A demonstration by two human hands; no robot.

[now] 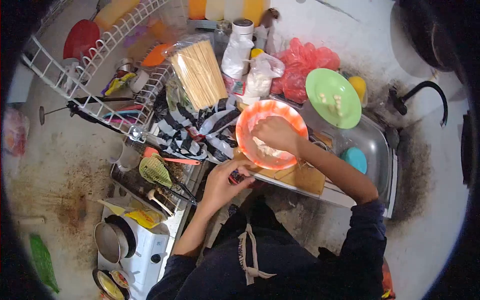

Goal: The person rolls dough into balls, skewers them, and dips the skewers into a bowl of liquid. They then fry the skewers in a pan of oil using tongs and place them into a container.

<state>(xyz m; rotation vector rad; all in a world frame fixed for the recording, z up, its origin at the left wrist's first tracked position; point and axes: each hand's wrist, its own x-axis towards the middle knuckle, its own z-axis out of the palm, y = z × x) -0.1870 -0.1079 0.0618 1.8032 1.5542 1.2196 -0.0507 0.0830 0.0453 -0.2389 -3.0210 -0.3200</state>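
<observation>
My right hand (276, 133) reaches into an orange and white bowl (244, 131), its fingers curled down toward pale dough or flour (267, 150); what the fingertips grip is hidden. The bowl rests on a wooden board (305, 179) by the sink. Just left of the bowl and lower, my left hand (226, 181) hangs near the counter edge with thumb and fingers apart, holding nothing visible. A green plate (332, 97) with several small pale pieces on it sits behind the bowl to the right.
Packaged wooden skewers (199, 75), a black and white plastic bag (200, 132) and red bags (300, 70) lie behind. A metal sink (377, 145) with a teal bowl (355, 160) is at right. Left are a dish rack (75, 97), utensils (155, 170) and a stove (150, 250).
</observation>
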